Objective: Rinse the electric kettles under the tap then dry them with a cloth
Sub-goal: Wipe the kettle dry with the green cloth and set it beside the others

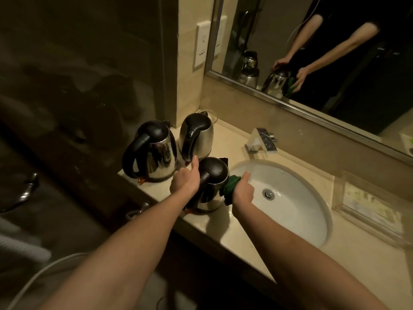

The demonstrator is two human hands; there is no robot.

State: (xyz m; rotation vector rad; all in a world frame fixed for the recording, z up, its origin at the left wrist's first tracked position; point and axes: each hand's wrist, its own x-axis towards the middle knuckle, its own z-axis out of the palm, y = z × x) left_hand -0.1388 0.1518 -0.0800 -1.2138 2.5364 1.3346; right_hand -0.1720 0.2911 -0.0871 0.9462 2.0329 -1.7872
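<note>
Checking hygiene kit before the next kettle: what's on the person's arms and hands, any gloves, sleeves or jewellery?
No gloves: the left hand and right hand are bare, and both forearms are uncovered to the elbow. No watch, bracelet or ring shows. The mirror reflects a black short-sleeved top, its sleeves ending above the elbows.

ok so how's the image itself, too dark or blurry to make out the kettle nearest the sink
In the head view the light is dim and warm, the left half murky and smeared; in the head view the nearest kettle and green cloth are sharp enough, steel showing glints; in the head view wide-angle distortion bends the counter edge and mirror frame, and the sink is brightest.
</note>
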